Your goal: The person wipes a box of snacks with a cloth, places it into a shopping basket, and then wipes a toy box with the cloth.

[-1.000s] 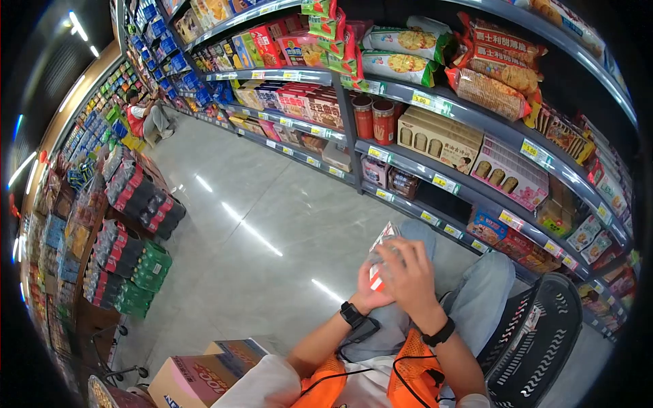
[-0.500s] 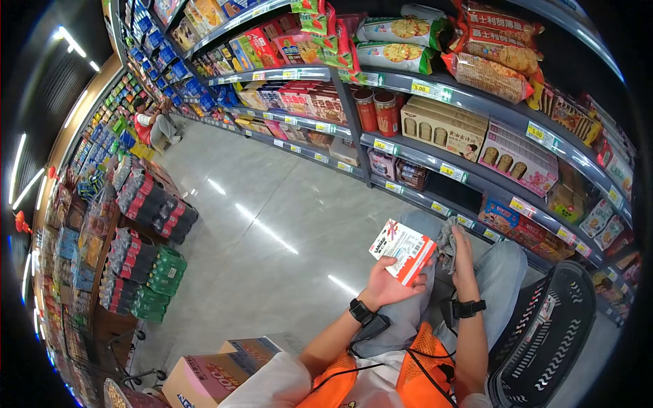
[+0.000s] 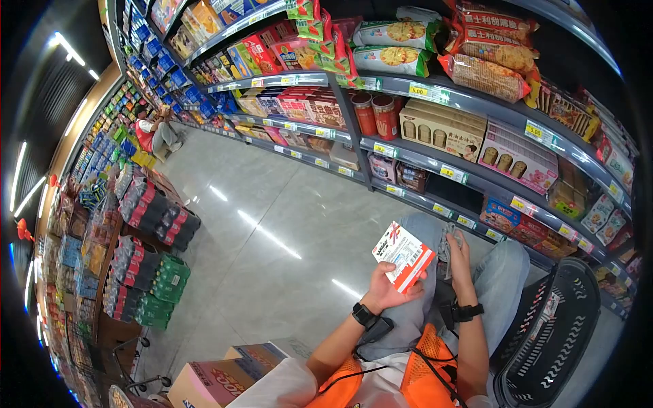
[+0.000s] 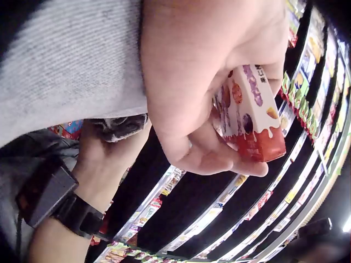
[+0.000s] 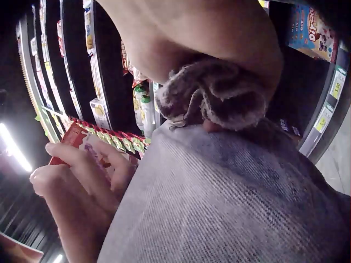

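"What did the hands have?"

"The left hand [image 3: 393, 290] curled round a white-and-red cardboard box [image 3: 407, 256] above the lap; the right hand [image 3: 462, 262] loosely gripped a crumpled grey cloth [image 3: 443, 254]."

"Labels?"

"Beyond, red plastic packets [image 3: 495, 42] read 嘉士利甜薄脆; a yellow shelf tag [image 3: 418, 90], 5.00."

Grey shelving [image 3: 469, 107]: running beyond the fingers [image 3: 412, 292], its edges bearing yellow price tags [image 3: 418, 90].
Canisters [image 3: 386, 117], red: standing in a pair on a shelf beyond the fingers.
Biscuit packets [image 3: 484, 73], orange-red: lying stacked on a higher shelf, farther right.
Black basket [image 3: 575, 299], slotted: standing right of the fingers.
Cardboard cartons [image 3: 207, 381]: sitting left of the fingers, nearer the body.
Bottle packs [image 3: 160, 217], dark and green: standing well left.
Seated person [image 3: 153, 132], red vest: sitting far beyond the fingers, leftward.
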Motion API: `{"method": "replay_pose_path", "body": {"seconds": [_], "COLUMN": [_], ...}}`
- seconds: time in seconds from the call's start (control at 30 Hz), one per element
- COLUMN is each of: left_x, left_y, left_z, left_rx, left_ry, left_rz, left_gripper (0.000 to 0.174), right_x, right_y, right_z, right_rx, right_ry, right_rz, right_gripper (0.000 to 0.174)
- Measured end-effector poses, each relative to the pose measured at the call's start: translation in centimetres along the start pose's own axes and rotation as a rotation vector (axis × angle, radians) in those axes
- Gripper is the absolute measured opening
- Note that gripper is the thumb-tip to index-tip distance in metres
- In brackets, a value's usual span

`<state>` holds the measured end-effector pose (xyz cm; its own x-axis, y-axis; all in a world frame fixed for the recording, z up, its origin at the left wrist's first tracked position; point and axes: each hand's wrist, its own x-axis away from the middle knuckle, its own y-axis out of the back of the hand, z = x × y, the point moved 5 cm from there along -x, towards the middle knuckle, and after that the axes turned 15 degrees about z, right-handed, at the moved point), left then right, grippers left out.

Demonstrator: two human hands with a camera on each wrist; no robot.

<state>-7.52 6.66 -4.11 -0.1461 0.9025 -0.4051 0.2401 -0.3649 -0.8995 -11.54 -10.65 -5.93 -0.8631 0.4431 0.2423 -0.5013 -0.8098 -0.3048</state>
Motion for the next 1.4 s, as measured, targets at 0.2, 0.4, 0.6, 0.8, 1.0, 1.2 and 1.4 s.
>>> {"method": "replay_pose_path", "body": {"seconds": [0.2,0.4,0.6,0.8,1.0,1.2,1.4], "left_x": [0.0,-0.2,0.2,0.4,0.0,0.1,0.1], "left_y": [0.0,0.0,0.1,0.6,0.2,0.2,0.3], "left_z": [0.1,0.4,0.4,0.4,0.4,0.4,0.4], "left_rx": [-0.014,-0.056,-0.09,-0.097,-0.092,-0.066,-0.068], "left_ry": [-0.002,0.003,0.02,0.021,0.021,0.016,0.017], "left_rz": [-0.035,-0.028,-0.059,-0.051,-0.058,-0.052,-0.035], "left_gripper": [0.067,0.063,0.064,0.064,0.064,0.066,0.068], "right_x": [-0.9,0.0,-0.8,-0.5,-1.6,-1.6,-1.5], "right_y": [0.9,0.0,0.6,0.5,1.3,1.4,1.2], "right_z": [-1.4,0.1,-1.0,-0.6,-2.1,-2.3,-2.0], "right_rx": [0.013,0.024,0.024,0.044,0.028,0.075,0.034], "right_ry": [0.027,0.015,0.095,0.05,0.098,0.112,0.102], "right_rz": [0.01,0.007,0.026,-0.015,0.034,-0.001,0.055], "right_gripper": [0.051,0.047,0.046,0.046,0.047,0.046,0.046]}}
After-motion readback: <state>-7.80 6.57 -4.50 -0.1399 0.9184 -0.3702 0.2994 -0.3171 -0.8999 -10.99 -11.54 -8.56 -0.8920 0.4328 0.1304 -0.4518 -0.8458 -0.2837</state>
